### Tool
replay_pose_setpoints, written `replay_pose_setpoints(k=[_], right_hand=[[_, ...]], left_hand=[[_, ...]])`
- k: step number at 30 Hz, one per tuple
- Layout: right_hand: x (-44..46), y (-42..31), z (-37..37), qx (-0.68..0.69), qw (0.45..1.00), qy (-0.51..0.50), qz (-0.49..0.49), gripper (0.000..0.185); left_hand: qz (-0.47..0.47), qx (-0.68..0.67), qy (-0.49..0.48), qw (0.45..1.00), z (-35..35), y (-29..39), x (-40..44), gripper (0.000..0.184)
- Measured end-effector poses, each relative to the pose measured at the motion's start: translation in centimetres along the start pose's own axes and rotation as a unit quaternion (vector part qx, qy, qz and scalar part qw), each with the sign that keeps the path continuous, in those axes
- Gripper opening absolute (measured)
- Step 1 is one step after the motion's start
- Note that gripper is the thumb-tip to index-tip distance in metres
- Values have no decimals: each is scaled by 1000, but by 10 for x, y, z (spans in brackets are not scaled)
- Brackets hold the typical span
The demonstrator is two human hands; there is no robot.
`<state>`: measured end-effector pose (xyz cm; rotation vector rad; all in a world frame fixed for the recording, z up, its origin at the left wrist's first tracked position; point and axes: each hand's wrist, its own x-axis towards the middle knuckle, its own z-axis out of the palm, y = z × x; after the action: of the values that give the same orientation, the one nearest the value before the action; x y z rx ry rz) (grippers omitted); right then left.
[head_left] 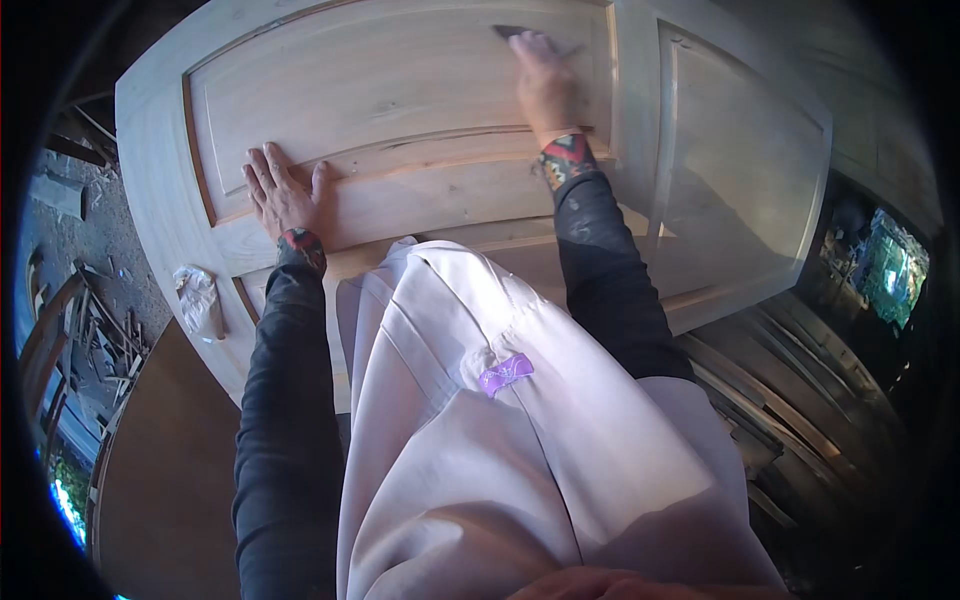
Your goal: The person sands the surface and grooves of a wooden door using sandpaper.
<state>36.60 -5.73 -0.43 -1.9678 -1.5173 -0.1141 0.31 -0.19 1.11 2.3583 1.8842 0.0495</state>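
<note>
Wooden door [410, 105] (one, pale) lies under your hands: left hand [284, 197] spread flat, right hand [546, 88] gripping one dark piece [508, 32]; one crumpled bag [200, 301] beside your left wrist, scrap-strewn floor [108, 222] beyond.

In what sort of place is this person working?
Probably a woodworking shop: a large, bare wooden door is in front of the camera, long boards lie at the right, and wood scraps are scattered at the left.

The left hand [284, 198] was on the door [340, 95], the right hand [547, 88] farther ahead. A bag [200, 303] lay on the door's left side. Boards [790, 390] lay to the right.
</note>
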Motion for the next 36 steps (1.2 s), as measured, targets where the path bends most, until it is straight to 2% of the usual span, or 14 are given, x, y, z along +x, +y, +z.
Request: replay_pose_setpoints(k=[2,5,8,9,11,12,16,19,23,26,28,30,33,36], right_hand=[[4,34,-15,-56,990,43,123,29],[15,-47,13,-58,991,14,117,24],[-19,-166,56,85,990,-61,-92,23],[-34,-181,60,89,979,-125,-131,26],[-32,-143,50,127,971,-118,-166,28],[-26,-114,33,75,979,-98,-160,27],[-45,12,-31,-72,991,41,109,28],[-54,-41,-25,-85,976,44,194,25],[-76,-169,23,69,995,-73,26,29],[-73,-121,-17,11,996,-84,-10,28],[-88,-41,-38,-58,996,2,69,28],[-89,-9,-70,-106,984,15,145,27],[-88,-58,-44,-101,979,27,175,24],[-98,-162,-16,39,995,-41,78,21]], left_hand=[[-5,4,-2,1000,-2,-1,-1,88],[-7,-2,1,1000,-6,6,1,88],[-1,-5,4,1000,-3,2,-1,89],[1,-7,7,1000,0,0,-1,89],[3,-8,3,1000,0,-3,-1,89],[-1,-7,0,1000,0,-2,0,89],[-14,-1,-21,1000,-2,1,1,90],[-5,-9,-8,1000,3,-3,0,90],[5,-2,-2,1000,12,-10,1,87],[-4,-10,-13,1000,5,-5,0,86],[-2,-7,-11,1000,9,-6,1,86],[-1,-6,-7,1000,11,-9,0,86],[3,-10,-1,1000,11,-7,1,86],[5,-3,5,1000,10,-8,2,87]])
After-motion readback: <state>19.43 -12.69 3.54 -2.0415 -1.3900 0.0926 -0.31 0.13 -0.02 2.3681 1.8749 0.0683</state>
